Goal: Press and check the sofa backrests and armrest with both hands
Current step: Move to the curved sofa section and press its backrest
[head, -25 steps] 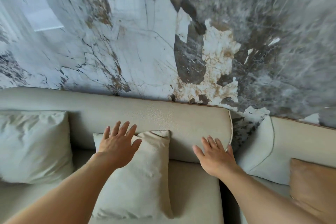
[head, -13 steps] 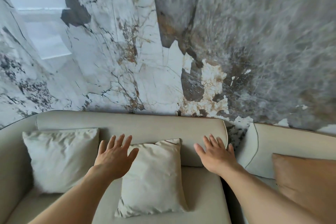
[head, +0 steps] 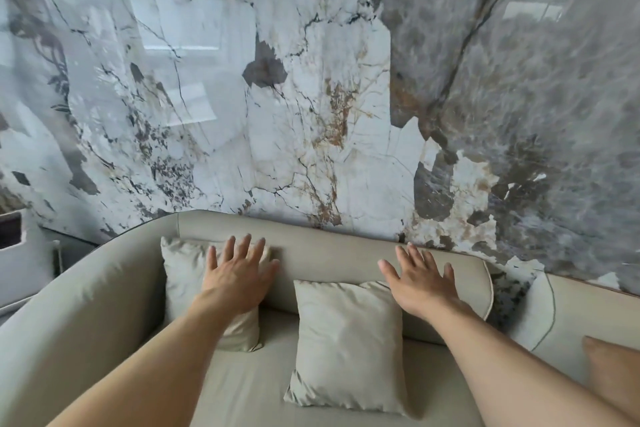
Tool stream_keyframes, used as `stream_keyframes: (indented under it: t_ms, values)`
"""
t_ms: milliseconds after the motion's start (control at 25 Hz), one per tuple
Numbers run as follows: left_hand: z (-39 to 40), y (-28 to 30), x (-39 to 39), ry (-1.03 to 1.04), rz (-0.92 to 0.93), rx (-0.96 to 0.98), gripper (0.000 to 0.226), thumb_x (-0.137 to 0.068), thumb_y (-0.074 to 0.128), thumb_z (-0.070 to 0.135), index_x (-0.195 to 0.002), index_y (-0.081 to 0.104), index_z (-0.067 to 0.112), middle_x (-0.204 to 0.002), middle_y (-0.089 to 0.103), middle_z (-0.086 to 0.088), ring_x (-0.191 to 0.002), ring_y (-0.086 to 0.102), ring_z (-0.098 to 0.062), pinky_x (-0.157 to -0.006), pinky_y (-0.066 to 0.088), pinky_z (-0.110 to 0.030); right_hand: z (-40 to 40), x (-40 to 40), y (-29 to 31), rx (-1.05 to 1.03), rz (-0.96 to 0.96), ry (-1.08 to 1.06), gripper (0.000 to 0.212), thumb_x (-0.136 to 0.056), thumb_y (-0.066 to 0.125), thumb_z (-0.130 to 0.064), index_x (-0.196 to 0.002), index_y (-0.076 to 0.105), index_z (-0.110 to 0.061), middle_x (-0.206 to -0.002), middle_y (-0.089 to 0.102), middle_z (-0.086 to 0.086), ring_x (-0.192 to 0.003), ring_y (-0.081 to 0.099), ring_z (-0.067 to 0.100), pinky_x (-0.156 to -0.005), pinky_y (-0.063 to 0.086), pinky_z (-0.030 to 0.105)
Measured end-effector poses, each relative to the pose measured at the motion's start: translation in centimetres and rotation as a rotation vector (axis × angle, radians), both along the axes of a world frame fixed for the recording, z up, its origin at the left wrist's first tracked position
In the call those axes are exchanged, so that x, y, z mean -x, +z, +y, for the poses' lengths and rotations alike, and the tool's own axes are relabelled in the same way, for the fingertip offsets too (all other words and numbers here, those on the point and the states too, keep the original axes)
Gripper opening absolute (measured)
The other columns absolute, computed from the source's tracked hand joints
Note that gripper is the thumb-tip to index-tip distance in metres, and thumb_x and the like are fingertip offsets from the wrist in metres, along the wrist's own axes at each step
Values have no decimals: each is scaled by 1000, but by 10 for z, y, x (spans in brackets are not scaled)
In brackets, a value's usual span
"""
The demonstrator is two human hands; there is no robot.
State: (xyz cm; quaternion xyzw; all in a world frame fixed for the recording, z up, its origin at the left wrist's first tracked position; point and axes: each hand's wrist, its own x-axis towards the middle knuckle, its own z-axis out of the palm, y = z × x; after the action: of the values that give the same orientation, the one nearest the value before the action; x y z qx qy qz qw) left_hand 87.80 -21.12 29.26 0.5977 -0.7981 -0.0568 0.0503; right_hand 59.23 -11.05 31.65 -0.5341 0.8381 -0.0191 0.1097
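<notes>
Backrest press is the step in hand, on the left section of the sofa under the marble wall. Left hand lies flat, fingers spread and gripping nothing, over the upper corner of the left cushion that leans on the backrest; whether the palm reaches the backrest itself, cannot tell. Right hand is flat too, fingers splayed, on the backrest face near its right end, just beside the middle cushion. Armrest curves off to the left, untouched. Next move likely calls for pushing both palms in, then shifting left toward the armrest. Against the frame a second ago: both hands now sit higher and further left, the left one off the middle cushion, and the armrest is in view.
</notes>
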Motion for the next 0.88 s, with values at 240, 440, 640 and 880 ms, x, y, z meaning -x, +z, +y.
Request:
stream_keyframes:
  t_ms: [240,440,640,880]
  values:
    - [-4,9,-35,103,-74,12,71,-90,9,67,-152,3,32,-163,-3,4,-148,-9,-22,-116,-10,-50,-32,-18,-3,6,-40,82,75,-92,9,-68,-154,2,-28,-163,-10,-4,-149,-9,18,-116,-5,51]
    - [-11,9,-63,147,-115,14,73,-89,8,68,-152,6,32,-163,0,4,-148,-8,-21,-116,-10,-51,-51,-43,-13,-16,-53,135,76,-91,9,-69,-154,2,-28,-163,-9,-5,-149,-9,19,-116,-5,51]
    - [-27,6,-111,166,-106,19,73,-88,8,69,-152,6,33,-163,0,4,-148,-8,-21,-115,-11,-50,-70,-89,-10,-4,-38,140,75,-91,10,-69,-154,5,-28,-163,-7,-5,-149,-7,18,-116,-3,52]
    - [-64,1,-199,107,-66,37,73,-88,8,69,-152,5,34,-163,-1,4,-148,-10,-20,-114,-13,-49,-87,-186,-13,-4,1,96,76,-91,9,-69,-154,3,-28,-163,-8,-5,-149,-7,19,-116,-3,52]
